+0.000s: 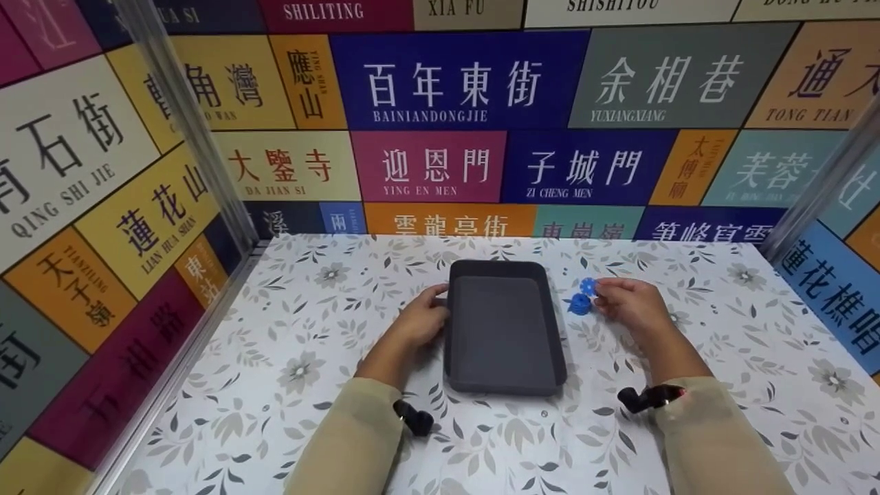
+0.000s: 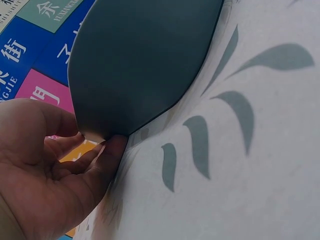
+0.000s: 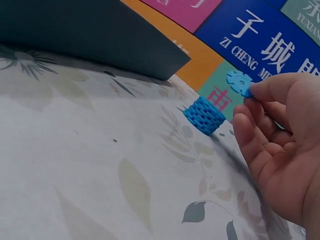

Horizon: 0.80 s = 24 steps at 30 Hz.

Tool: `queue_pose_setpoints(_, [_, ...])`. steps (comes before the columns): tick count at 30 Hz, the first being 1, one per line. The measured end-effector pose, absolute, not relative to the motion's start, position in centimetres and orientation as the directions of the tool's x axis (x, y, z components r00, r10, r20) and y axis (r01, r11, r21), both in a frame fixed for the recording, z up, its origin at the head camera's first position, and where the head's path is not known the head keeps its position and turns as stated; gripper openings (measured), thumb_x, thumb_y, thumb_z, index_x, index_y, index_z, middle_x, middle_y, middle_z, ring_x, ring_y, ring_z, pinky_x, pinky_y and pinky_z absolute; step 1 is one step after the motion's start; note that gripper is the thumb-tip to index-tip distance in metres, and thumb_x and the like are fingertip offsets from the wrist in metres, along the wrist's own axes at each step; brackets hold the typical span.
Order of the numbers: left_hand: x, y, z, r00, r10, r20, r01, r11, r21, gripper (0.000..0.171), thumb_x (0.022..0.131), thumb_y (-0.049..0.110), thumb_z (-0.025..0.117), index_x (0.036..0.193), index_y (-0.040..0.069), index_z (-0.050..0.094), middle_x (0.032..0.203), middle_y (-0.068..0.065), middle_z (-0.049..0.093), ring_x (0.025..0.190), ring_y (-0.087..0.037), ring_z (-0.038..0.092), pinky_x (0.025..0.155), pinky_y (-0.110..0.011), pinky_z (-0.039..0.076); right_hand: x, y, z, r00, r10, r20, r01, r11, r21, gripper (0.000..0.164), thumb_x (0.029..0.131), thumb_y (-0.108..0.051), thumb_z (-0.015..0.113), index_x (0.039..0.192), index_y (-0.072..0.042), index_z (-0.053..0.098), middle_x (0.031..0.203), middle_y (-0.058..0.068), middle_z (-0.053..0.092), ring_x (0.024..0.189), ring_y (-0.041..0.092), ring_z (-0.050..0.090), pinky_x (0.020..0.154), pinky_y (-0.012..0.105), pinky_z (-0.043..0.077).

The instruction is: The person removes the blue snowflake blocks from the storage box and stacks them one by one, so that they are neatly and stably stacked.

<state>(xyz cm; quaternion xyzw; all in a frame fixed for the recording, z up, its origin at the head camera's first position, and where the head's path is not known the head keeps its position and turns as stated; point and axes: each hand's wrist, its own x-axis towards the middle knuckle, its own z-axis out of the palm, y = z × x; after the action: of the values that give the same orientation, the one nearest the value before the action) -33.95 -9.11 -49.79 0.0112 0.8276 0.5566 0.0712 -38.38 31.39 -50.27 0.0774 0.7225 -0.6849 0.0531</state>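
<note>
A dark grey rectangular tray (image 1: 505,337) lies on the table in the head view, its inside bare. My left hand (image 1: 421,320) grips the tray's left side, thumb and fingertips at the wall, as the left wrist view also shows. Right of the tray, my right hand (image 1: 634,304) pinches a flat blue snowflake-shaped disc (image 3: 239,82) between thumb and fingers. Just below that disc, a short stack of blue notched discs (image 3: 204,116) stands on the cloth, close to the curled lower fingers. The disc is held above the stack, apart from it.
A white tablecloth (image 1: 302,371) with grey leaf and flower prints covers the table. Coloured panels (image 1: 460,79) with street names rise behind it and at both sides. Clear upright posts (image 1: 199,130) stand at the table's edges. Each wrist wears a black camera (image 1: 414,417).
</note>
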Motion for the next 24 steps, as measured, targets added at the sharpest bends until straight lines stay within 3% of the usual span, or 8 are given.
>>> queue_pose_setpoints(8, [-33.91,-9.14,-49.70,-0.990,0.099,-0.102,-0.056,0.387,0.920,0.064,0.095,0.012,0.052,0.160,0.012,0.050,0.142,-0.018,0.068,0.109,-0.025,0.066,0.087,-0.032,0.053,-38.50,31.66,-50.72,-0.979,0.009,-0.203,0.202,0.177,-0.963,0.041,0.104,-0.029,0.071,0.135,-0.002,0.068,0.093,-0.006,0.076,0.087,0.008,0.068,0.079,0.023,0.060])
queue_pose_setpoints(13, [-34.00,-9.10,-49.76,-0.991,0.095,-0.098,-0.053,0.394,0.918,0.065,0.094,0.011,0.051,0.159,0.012,0.050,0.141,-0.018,0.068,0.110,-0.027,0.067,0.089,-0.035,0.054,-38.60,31.62,-50.88,-0.982,-0.012,-0.187,0.181,0.211,-0.961,0.043,0.104,-0.030,0.071,0.136,0.000,0.068,0.093,-0.006,0.074,0.085,0.009,0.067,0.078,0.023,0.060])
queue_pose_setpoints(20, [-34.07,-8.94,-49.90,-0.990,0.098,-0.097,-0.056,0.360,0.931,0.064,0.096,0.011,0.052,0.160,0.010,0.049,0.145,-0.019,0.067,0.125,-0.030,0.065,0.108,-0.042,0.052,-38.95,31.49,-51.15,-0.983,-0.027,-0.184,0.174,0.221,-0.960,0.042,0.104,-0.030,0.071,0.135,-0.001,0.070,0.087,-0.005,0.074,0.076,0.007,0.067,0.073,0.023,0.060])
queue_pose_setpoints(24, [-34.13,-8.95,-49.98,-0.991,0.097,-0.097,-0.055,0.362,0.931,0.064,0.096,0.011,0.052,0.160,0.010,0.049,0.145,-0.020,0.066,0.128,-0.032,0.065,0.111,-0.045,0.051,-39.07,31.42,-51.20,-0.980,-0.026,-0.197,0.186,0.234,-0.954,0.044,0.105,-0.028,0.069,0.138,0.001,0.067,0.087,-0.005,0.073,0.076,0.007,0.067,0.072,0.023,0.060])
